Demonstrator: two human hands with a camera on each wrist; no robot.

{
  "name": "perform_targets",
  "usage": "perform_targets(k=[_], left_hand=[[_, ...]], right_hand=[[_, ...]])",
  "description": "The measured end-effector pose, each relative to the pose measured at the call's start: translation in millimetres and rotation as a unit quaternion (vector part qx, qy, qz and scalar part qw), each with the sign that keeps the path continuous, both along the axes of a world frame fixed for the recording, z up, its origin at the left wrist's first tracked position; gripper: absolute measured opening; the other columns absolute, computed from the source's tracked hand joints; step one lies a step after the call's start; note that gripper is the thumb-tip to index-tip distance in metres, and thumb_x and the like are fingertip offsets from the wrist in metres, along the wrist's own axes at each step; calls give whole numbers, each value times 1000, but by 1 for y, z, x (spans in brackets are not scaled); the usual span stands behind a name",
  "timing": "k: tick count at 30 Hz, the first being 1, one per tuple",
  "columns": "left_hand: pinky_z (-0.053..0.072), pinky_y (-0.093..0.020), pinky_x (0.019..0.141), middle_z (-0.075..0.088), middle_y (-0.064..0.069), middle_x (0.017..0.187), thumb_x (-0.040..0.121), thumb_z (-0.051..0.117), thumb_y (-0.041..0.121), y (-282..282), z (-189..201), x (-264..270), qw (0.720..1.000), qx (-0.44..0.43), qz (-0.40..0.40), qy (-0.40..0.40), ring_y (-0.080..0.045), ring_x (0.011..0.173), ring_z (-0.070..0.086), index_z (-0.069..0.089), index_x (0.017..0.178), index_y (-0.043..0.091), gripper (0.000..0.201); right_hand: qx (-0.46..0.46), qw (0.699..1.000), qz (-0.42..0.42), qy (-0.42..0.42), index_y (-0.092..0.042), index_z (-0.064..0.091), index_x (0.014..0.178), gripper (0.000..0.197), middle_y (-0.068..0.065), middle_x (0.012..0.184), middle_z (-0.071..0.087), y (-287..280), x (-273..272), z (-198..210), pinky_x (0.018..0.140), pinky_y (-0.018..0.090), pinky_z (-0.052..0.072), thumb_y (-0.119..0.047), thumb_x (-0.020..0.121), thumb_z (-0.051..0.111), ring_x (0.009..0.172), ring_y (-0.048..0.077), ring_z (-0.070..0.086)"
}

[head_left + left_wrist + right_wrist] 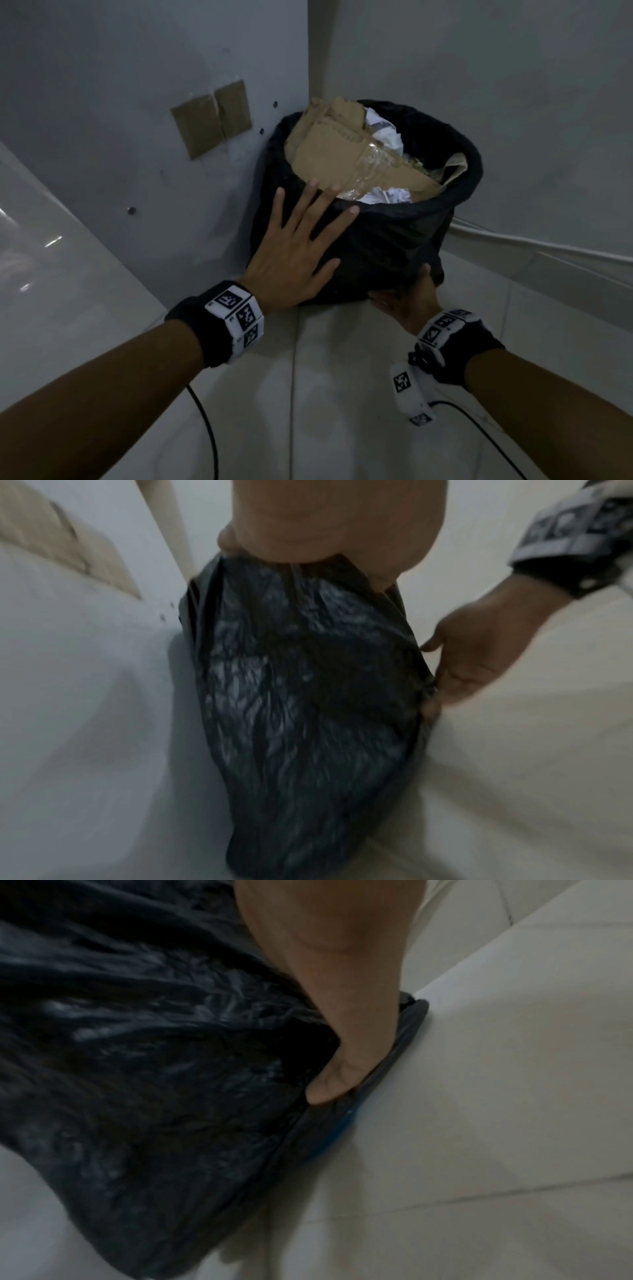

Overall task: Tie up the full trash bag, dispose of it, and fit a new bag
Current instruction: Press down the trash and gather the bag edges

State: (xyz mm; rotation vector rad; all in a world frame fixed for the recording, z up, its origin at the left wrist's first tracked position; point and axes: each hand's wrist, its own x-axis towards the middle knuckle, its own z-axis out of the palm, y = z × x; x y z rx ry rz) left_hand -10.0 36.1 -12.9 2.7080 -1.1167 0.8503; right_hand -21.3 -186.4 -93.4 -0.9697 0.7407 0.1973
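A black trash bag (383, 240) lines a bin in the corner of two walls. It is stuffed with brown cardboard (329, 150), a clear plastic bottle (370, 168) and crumpled white paper (383, 130). My left hand (294, 246) lies flat on the bag's near side with its fingers spread, the fingertips reaching the rim. My right hand (407, 298) is low at the bag's hanging hem. In the right wrist view its thumb (329, 1085) presses the plastic (154, 1069) while the fingers tuck under the hem, beside a blue edge of the bin (339, 1137). The rest of the bin is hidden.
A patch of brown tape (212, 120) sits on the left wall. A white cable (548, 243) runs along the foot of the right wall. A glossy white surface (51, 257) stands at the left. Pale floor tiles (342, 394) lie in front of the bin.
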Motion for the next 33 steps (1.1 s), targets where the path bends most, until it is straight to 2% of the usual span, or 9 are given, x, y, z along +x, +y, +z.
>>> perform_targets(k=[3,7,10,14,20,25,29,31,33], left_hand=[[15,-66,112,20,-19,153,91,54,27,3,-16,-5,994,23,-94,-42,-40,144,18,27,145,19,60],[18,-60,114,28,-15,151,90,55,19,-6,-27,-10,982,33,-180,-54,-35,143,27,36,139,16,53],[34,-51,106,43,-9,137,89,54,20,-26,-34,-20,980,6,-195,-42,-30,125,47,45,131,17,44],[35,-36,90,49,-6,130,89,51,46,-58,-32,-35,989,-51,-110,82,-27,111,52,42,136,17,56],[31,-38,103,50,-7,133,84,51,65,-96,-24,-58,975,-140,-102,142,-23,121,43,36,142,13,80],[48,-36,59,61,-7,80,95,43,34,-104,0,-50,976,-187,-73,87,-31,70,55,61,90,11,30],[42,-40,53,54,-9,67,101,33,37,-84,18,-50,947,-259,-56,182,-28,59,52,48,75,10,40],[42,-43,59,56,-13,68,102,32,39,-73,24,-48,900,-337,-42,273,-30,62,55,45,77,8,42],[43,-48,65,57,-15,72,102,31,40,-63,34,-45,872,-383,-16,304,-28,65,56,47,80,6,44]], right_hand=[[-66,997,-32,-13,-16,30,148,49,15,101,64,2,1,7,56,37,57,-29,102,41,69,29,69],[-131,989,-26,-70,-8,36,142,54,20,117,61,-11,-11,34,54,32,58,8,93,49,61,21,67],[-148,985,-3,-89,-11,34,145,57,13,102,66,-19,-38,64,66,35,55,8,93,49,71,25,63],[-180,974,19,-135,-21,24,151,68,11,86,66,-23,-73,101,59,34,54,4,94,49,62,24,63],[-181,950,-25,-252,-24,41,131,46,11,78,64,-31,-86,163,55,25,56,3,95,50,60,21,63],[-262,923,-22,-282,-13,59,113,23,10,86,63,-19,-80,169,60,21,57,0,97,48,63,14,66],[-399,844,-11,-358,-12,63,112,18,-3,93,69,-8,-76,157,71,16,54,-11,97,54,84,2,66],[-483,777,66,-398,-20,57,123,28,-17,110,63,-7,-76,146,80,7,46,-26,97,56,97,-11,59],[-600,668,143,-416,-26,46,138,53,-22,126,53,-8,-75,132,93,7,38,-46,91,57,113,-11,49]])
